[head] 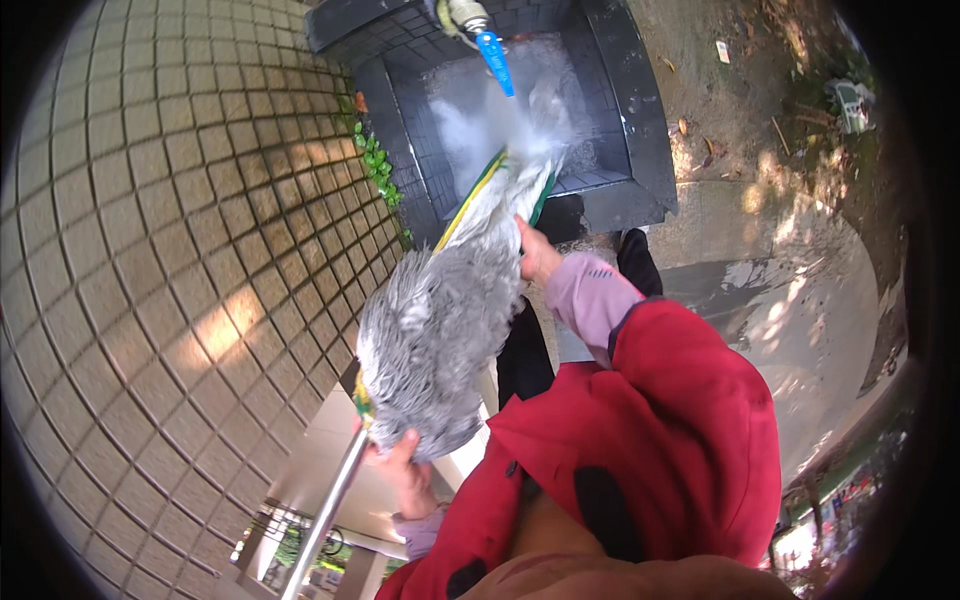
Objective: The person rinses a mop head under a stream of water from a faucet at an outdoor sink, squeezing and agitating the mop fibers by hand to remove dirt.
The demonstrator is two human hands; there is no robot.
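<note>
A wide grey string dust mop head (450,330) with green and yellow edging stretches between my two hands. My left hand (405,465) grips its near end, where the metal mop pole (330,495) joins it. My right hand (536,251) holds the mop's right edge farther out, below the basin's front rim. The far end of the mop reaches into a dark tiled basin (634,97), under a tap with a blue lever handle (495,61). Water spray (510,120) strikes that end and blurs it.
A tiled wall (187,225) runs along the left. Small green plants (379,165) grow between it and the basin. Wet paving (757,300) lies to the right, with fallen leaves and a discarded green-and-white object (851,105) beyond. Dark footwear (637,259) shows by the basin's base.
</note>
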